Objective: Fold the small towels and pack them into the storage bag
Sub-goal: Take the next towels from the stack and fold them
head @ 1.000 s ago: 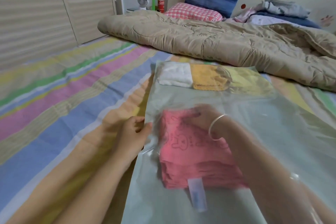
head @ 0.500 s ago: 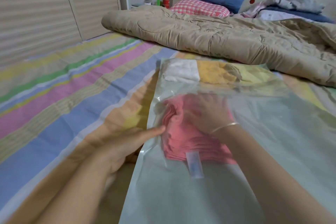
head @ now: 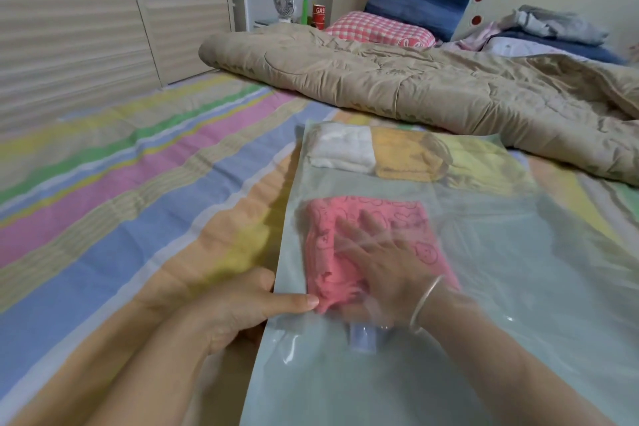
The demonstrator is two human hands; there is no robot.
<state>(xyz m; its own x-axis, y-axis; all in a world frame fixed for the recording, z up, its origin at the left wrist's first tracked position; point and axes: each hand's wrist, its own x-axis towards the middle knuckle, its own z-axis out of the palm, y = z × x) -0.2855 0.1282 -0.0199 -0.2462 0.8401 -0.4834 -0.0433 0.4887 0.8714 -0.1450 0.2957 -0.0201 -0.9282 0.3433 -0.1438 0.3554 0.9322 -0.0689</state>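
Finds storage bag (head: 518, 287) flat on bed (head: 138, 201). Notes right hand (head: 383, 266) inside it, fingers (head: 368, 228) spread flat on pink towel (head: 321, 239), apparently to seat it and press out bulk. Notes left hand (head: 238, 308) pinching bag's left edge, thumb on top (other fingers hidden beneath), likely to anchor the film against sliding. Records white towel (head: 340, 149), orange towel (head: 404, 157), yellow towel (head: 484, 166) in a row at far end.

The right hand (head: 382, 264) wears a thin silver bangle (head: 426, 303) at its wrist; forearms (head: 518, 380) bare.
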